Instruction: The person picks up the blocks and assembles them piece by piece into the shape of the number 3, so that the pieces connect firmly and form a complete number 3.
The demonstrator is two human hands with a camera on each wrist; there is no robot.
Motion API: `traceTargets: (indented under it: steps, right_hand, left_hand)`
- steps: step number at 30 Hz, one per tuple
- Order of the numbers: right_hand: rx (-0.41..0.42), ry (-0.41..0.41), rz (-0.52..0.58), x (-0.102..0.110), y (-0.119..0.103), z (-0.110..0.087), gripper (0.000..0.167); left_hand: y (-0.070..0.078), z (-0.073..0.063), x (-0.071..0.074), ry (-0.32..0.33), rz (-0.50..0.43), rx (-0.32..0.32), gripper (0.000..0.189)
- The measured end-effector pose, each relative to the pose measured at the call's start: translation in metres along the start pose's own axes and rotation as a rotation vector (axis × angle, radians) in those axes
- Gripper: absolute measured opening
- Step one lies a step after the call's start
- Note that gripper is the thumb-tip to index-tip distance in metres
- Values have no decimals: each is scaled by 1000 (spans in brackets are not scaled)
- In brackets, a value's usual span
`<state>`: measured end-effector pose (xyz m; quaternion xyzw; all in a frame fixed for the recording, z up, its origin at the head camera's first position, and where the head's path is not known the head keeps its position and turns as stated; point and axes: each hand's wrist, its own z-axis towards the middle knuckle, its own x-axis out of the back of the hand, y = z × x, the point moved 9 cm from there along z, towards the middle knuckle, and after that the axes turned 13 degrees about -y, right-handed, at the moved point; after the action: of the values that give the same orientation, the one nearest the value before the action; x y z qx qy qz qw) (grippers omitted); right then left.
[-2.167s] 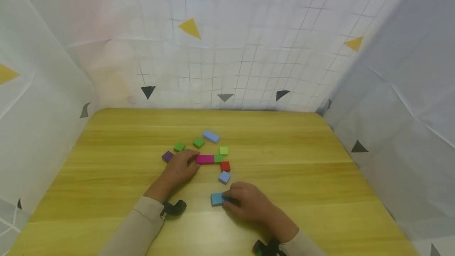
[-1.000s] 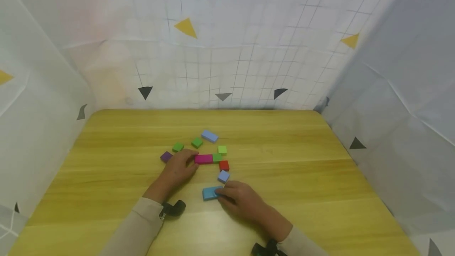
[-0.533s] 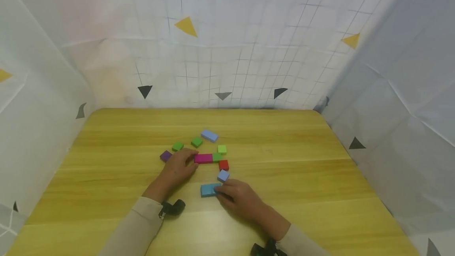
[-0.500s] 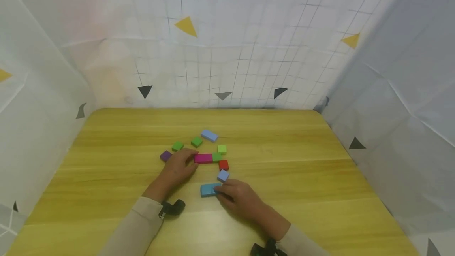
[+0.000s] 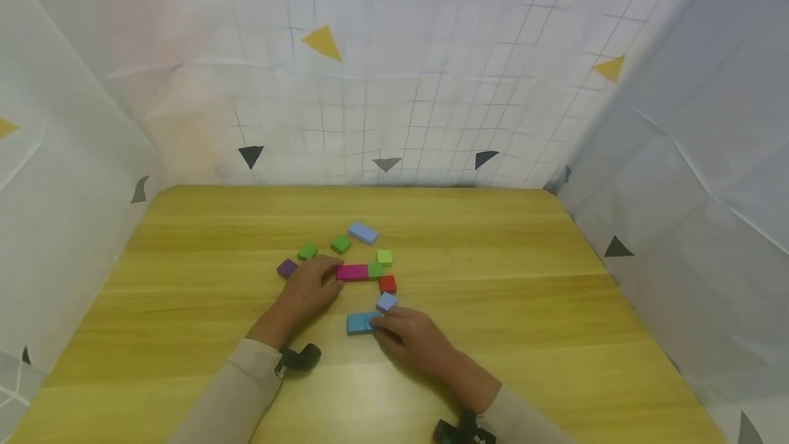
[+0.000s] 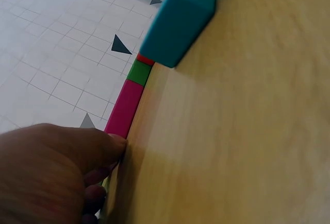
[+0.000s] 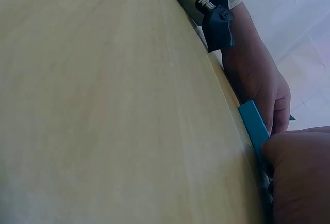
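Note:
My left hand [image 5: 305,291] pinches the left end of a magenta block [image 5: 353,273], thumb on the near side. A green block [image 5: 375,270] sits flush against that block's right end. Lower down, my right hand [image 5: 418,340] grips a longer blue block [image 5: 359,324] by its right part, which the fingers hide. In the left wrist view the blue block [image 6: 178,23] looms large in front of the row of blocks. Just beyond my right fingertips lies a small periwinkle block [image 5: 386,302], with a red block [image 5: 387,284] behind it.
A lime block [image 5: 385,257] stands behind the green one. Farther left are a purple block [image 5: 286,268], partly behind my left hand, and two green blocks, one [image 5: 340,244] near a long periwinkle block [image 5: 363,232]. White sheeting [image 5: 394,115] encloses the wooden table [image 5: 493,259].
My right hand has slid the blue block left and away from me, closer to the magenta block, slowing lately. My left hand has kept its place at the magenta block.

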<state>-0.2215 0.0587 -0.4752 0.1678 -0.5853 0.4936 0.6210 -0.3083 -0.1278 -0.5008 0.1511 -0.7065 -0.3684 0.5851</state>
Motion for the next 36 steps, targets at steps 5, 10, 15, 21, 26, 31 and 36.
traceTargets:
  steps: [5, 10, 15, 21, 26, 31, 36]
  right_hand:
    - [-22, -2, 21, 0, 2, 1, 21]
    - [10, 18, 8, 2, -3, 4, 21]
    - [-7, 30, -5, 2, -2, 6, 20]
    - [-15, 24, -5, 1, -1, 6, 21]
    - [-10, 24, -3, 2, -3, 6, 21]
    - [-16, 29, -4, 1, -2, 5, 22]
    - [-36, 30, 2, -1, 2, 4, 22]
  left_hand:
    - [1, 0, 0, -7, -7, 1, 43]
    - [1, 0, 0, -13, 1, 4, 43]
    - [3, 0, 1, -7, 9, -15, 42]
    - [5, -1, 2, 3, 24, -37, 43]
    - [5, -2, 3, 3, 16, -25, 43]
    - [6, -3, 2, 2, 6, -29, 43]
    - [5, -2, 1, -3, 2, -29, 43]
